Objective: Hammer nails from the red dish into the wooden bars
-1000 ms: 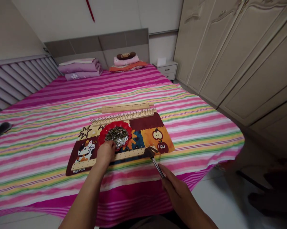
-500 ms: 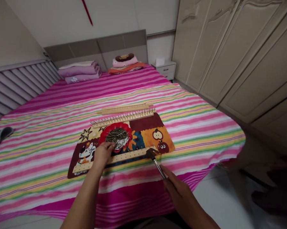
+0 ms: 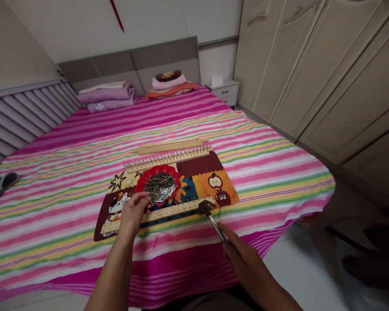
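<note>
My left hand [image 3: 136, 211] is at the near left rim of a red scalloped bowl [image 3: 140, 182], its fingers pinched together; what they hold, if anything, is too small to make out. Loose nails [image 3: 162, 186] fill the bowl. In my right hand [image 3: 239, 250] is a hammer [image 3: 213, 219] with a dark head and a metal shaft. The hammer's head is over the right end of a pale wooden strip [image 3: 171, 211] with rows of small dots or holes. A few nails stand up near that end. My left wrist covers part of the strip.
A patterned mat [image 3: 199, 167] lies under the bowl and strip on a striped bed cover [image 3: 265, 172]. Behind the bowl is a wooden strip full of upright nails [image 3: 171, 159], with more wooden strips [image 3: 168, 147] beyond. Folded bedding [image 3: 110, 97] rests by the headboard.
My left hand has pulled back slightly left from the nails in the bowl and turned, fingers still together. The right hand and hammer have stayed almost in place.
</note>
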